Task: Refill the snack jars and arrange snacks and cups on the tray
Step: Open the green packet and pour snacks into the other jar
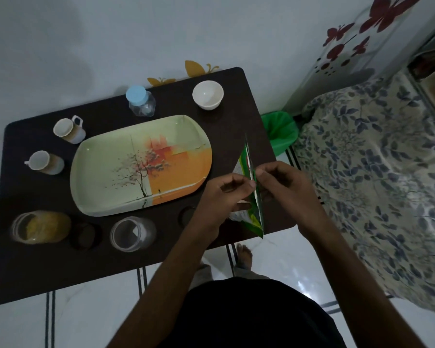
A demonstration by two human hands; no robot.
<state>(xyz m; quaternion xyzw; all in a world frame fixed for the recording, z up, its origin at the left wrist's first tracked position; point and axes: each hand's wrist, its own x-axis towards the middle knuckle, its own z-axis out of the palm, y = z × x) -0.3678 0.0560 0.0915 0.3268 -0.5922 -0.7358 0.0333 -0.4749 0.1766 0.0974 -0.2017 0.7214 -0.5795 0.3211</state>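
A dark brown surface (106,267) carries a painted tray (141,164) at its centre, with two cups (69,130) (45,162) to its left. Behind it stand a blue-lidded jar (141,101) and a white bowl (207,94); two open jars (39,227) (132,233) and a dark lid (84,234) line the near edge.

Green snack packet (253,197), edge-on, upright

1. A dark brown desk (161,262) with rounded corners stands against a pale wall.
2. 2 yellow butterfly stickers (199,68) show on the wall just behind the desk's far edge.
3. A green-lined bin (280,133) sits on the floor between the desk and a bed.
4. The bed (377,177) carries a cream cover with blue leaves.
5. Red butterfly decals (387,11) mark the wall at upper right.
6. White glossy floor (281,262) shows below.
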